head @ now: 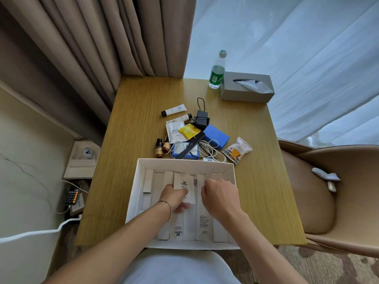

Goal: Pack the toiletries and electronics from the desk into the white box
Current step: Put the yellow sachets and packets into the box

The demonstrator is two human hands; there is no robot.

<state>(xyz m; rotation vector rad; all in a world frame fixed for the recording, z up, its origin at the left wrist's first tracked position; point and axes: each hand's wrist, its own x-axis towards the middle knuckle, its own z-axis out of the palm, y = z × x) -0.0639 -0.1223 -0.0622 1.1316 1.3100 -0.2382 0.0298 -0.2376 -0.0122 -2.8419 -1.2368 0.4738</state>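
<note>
Item pile (190,136) crowds box's (184,161) far rim; flanks open.

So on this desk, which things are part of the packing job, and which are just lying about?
Part of the job:
- white box
- white packet, held by both hands: left, right
- two white tubes
- brown bottles
- black comb
- black charger
- white cable

Lying about:
- water bottle
- tissue box
- snack bag
- phone, off the desk

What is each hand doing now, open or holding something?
Left hand: holds a white sachet inside the white box.
Right hand: fingers curled in the box; what it holds cannot be told.
</note>
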